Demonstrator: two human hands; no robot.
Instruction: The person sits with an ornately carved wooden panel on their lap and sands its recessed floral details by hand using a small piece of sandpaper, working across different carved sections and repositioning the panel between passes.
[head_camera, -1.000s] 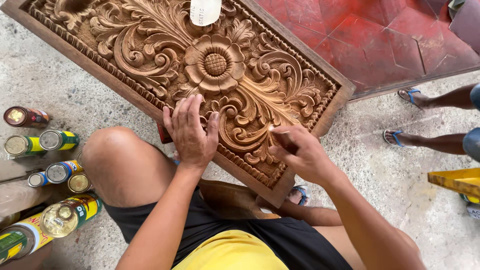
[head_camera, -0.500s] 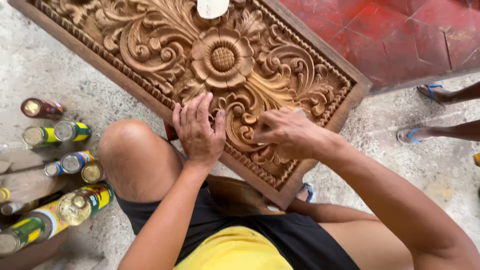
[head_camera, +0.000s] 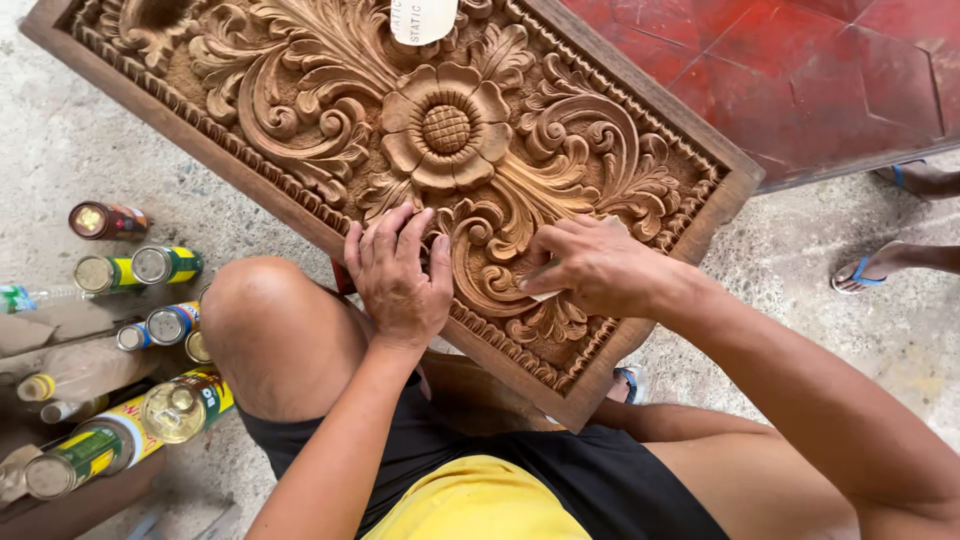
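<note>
A large carved wooden panel lies tilted across the upper half of the frame, its long axis running from the upper left down toward the lower middle, where its near corner rests over the seated person's lap. A big carved flower sits at its centre, ringed by scrolling leaves. The left hand lies flat, fingers spread and holding nothing, on the panel's lower edge just left of centre, beside the raised knee. The right hand is just to its right, curled with the fingertips drawn together on a small pale piece, probably sandpaper or a cloth, though too little of it shows to tell which; it is pressed against a carved scroll below the flower. The scroll lies between the two hands, slightly nearer the right one, and the carving's uncovered length stretches away from both hands toward the upper left. A white tag sits at the top edge of the panel. At the left of the frame a cluster of bottles and cans stands on the concrete floor. A red board fills the upper right, and another person's sandalled feet show at the right edge.
</note>
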